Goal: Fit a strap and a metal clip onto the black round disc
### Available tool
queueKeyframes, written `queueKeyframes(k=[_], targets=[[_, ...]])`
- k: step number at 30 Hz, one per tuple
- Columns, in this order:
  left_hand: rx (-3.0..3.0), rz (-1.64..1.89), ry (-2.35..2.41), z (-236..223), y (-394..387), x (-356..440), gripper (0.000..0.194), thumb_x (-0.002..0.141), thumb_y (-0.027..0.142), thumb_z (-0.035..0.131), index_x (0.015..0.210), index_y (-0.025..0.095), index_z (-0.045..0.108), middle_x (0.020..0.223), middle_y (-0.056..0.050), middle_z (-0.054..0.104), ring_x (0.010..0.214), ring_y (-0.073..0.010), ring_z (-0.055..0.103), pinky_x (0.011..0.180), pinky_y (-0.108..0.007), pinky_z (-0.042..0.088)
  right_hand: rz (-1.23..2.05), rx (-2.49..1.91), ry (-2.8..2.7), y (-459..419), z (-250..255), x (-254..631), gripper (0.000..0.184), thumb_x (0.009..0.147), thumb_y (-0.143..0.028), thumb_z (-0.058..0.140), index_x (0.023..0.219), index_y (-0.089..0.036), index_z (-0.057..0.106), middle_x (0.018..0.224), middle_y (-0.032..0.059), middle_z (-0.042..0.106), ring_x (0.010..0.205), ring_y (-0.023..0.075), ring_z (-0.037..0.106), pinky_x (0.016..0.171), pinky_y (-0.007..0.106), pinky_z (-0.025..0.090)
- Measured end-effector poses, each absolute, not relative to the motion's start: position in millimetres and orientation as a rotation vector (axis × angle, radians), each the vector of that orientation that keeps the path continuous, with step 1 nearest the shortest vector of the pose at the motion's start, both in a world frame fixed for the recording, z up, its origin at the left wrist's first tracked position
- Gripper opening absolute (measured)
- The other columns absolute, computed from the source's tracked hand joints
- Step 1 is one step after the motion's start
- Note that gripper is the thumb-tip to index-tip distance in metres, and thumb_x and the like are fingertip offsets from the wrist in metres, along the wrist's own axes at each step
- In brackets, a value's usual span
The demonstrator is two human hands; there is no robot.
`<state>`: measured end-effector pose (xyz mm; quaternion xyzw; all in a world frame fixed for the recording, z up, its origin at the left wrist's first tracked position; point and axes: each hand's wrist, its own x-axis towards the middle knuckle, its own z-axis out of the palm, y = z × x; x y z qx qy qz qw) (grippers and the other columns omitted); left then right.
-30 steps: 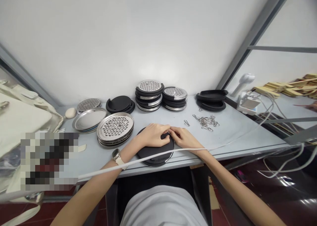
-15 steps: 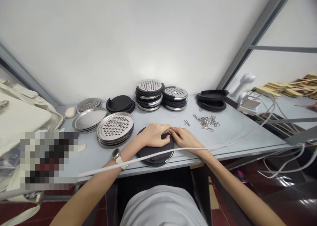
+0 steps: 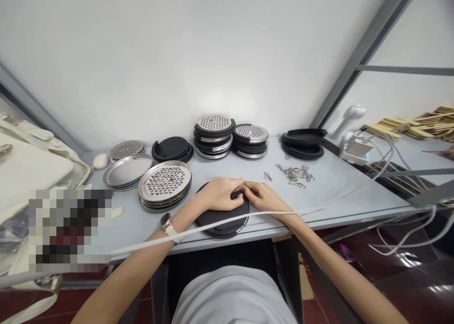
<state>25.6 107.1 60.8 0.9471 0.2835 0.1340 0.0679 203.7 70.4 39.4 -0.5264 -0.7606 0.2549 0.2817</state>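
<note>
A black round cover (image 3: 222, 222) with a shiny metal rim along its near edge lies flat at the front of the table. Over its far left part is my left hand (image 3: 220, 194), closed, with thumb and fingers at the cover's far right edge. My right hand (image 3: 261, 196) pinches at that same edge, its fingertips meeting those of the left hand. Whatever lies between the right fingertips is hidden. A white cable (image 3: 213, 227) runs in front of both wrists and the cover. Small metal clips (image 3: 296, 173) lie in a loose pile to the right.
Perforated grater plates (image 3: 166, 182) and plain metal discs (image 3: 129, 170) are stacked at left. Behind stand black covers (image 3: 172, 150) and two stacks of rimmed graters (image 3: 213, 135). More black covers (image 3: 304, 142) sit back right. A beige bag (image 3: 35, 163) flanks the left side.
</note>
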Motion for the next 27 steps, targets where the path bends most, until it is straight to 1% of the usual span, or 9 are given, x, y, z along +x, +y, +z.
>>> queueKeyframes(k=[8,16,27], targets=[[2.850,0.409,0.855,60.3,107.4,25.3,0.008,0.082,0.028,0.048,0.080,0.021,0.051,0.071,0.001,0.059,0.059,-0.0145,0.052,0.053,-0.027,0.029,0.644,-1.394,-2.108,70.3,35.3,205.4,0.033,0.091,-0.030,0.037,0.077,-0.015,0.062,0.065,0.0011,0.060,0.058,0.0126,0.049,0.056,0.023,0.036],[2.854,0.454,0.820,58.2,108.9,24.8,0.009,0.082,0.028,0.047,0.077,0.021,0.046,0.069,0.002,0.058,0.058,-0.0139,0.050,0.053,-0.027,0.028,0.603,-1.357,-2.135,67.4,37.7,204.0,0.033,0.093,-0.027,0.035,0.085,-0.015,0.065,0.077,0.0056,0.067,0.065,0.0151,0.056,0.063,0.025,0.039],[2.865,0.451,0.819,58.5,108.5,24.8,0.009,0.082,0.028,0.048,0.077,0.020,0.046,0.070,0.002,0.058,0.058,-0.0138,0.051,0.053,-0.027,0.028,0.598,-1.397,-2.136,67.8,37.2,204.0,0.037,0.094,-0.029,0.033,0.087,-0.015,0.066,0.083,0.0078,0.069,0.071,0.0171,0.060,0.069,0.026,0.042]])
